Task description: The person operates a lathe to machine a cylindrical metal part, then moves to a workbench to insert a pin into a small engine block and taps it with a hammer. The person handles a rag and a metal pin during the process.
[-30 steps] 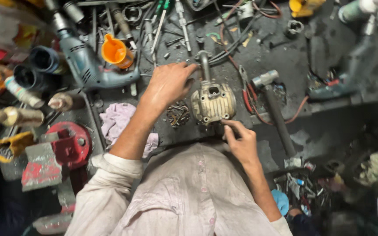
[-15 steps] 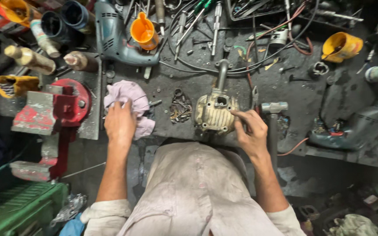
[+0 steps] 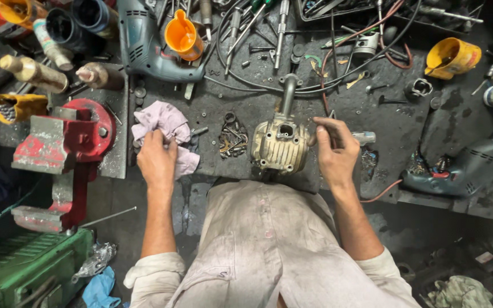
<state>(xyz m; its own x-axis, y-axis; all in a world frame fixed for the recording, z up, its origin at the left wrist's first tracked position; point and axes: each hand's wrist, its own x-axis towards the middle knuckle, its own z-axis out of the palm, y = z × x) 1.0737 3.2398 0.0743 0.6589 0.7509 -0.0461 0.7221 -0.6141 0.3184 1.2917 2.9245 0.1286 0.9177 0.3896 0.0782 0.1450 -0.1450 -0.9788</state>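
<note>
**Two hands down on the bench, one on a rag, one at a cylinder head**

Both of my forearms reach forward over a dark, oily workbench [image 3: 246,108]. My left hand [image 3: 156,161] lies palm down with the fingers curled onto a crumpled pink rag [image 3: 164,126], gripping its near edge; the wrist is straight and the sleeve is rolled up at the elbow. My right hand [image 3: 333,153] is raised slightly, fingers pinched narrow around a small slim tool whose kind I cannot tell, its tip touching the right side of a finned metal cylinder head [image 3: 279,145]. That cylinder head sits at the bench's near edge, between my hands, with a bent pipe [image 3: 288,94] rising from its far side. A small pile of bolts and washers [image 3: 232,140] lies between the rag and the head. A red bench vise [image 3: 67,140] stands to the left, an orange funnel [image 3: 182,37] and a blue-green electric drill [image 3: 144,40] farther back.
</note>
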